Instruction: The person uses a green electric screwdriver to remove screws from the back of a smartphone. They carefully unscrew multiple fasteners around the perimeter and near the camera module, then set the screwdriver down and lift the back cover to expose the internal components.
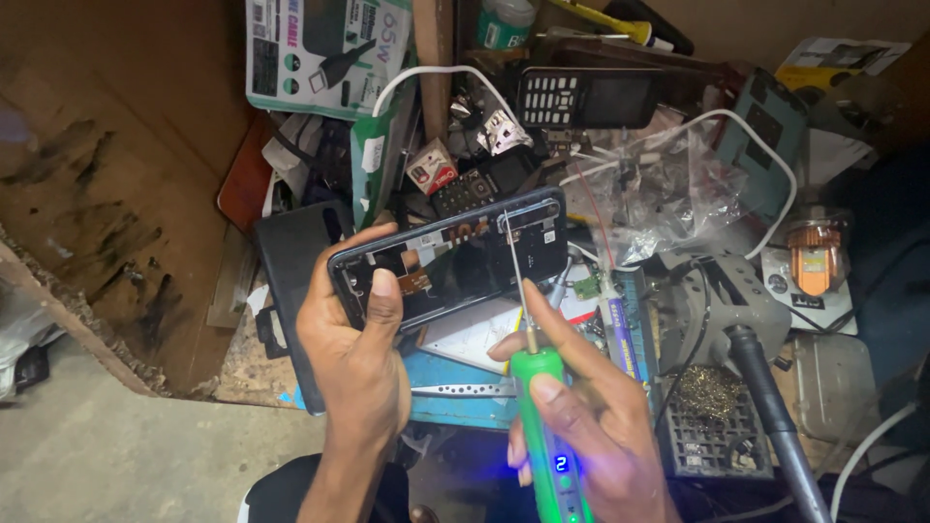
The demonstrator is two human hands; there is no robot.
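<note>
Over the cluttered surface [242, 358], seen from my head camera, my left hand [354, 353] has its grip closed around an opened smartphone [448, 257], back cover off, held lengthwise and tilted slightly up to the right, with my thumb pressed across its lower edge near the left end and my fingers wrapped behind it. Inside the phone I can see the dark battery area, an orange flex strip near my thumb and a small board region at the right end. My right hand [591, 421] has its grip closed around a green electric screwdriver [550, 426], whose small blue display is lit; my index finger lies along the barrel. Its thin metal bit [515, 261] rises up and reaches the phone's upper right part, the tip at or just beside the frame there, though I cannot tell whether it sits in a screw. Just left of the phone and behind my left hand lies a dark flat back cover [291, 261]. Farther back sits a black keypad phone [591, 97], with a white cable [765, 145] looping near it over a crumpled clear plastic bag [668, 194]. To the right stand a grey soldering stand [722, 310] with brass wool [707, 392] in it, and a black-handled soldering iron [770, 416].
</note>
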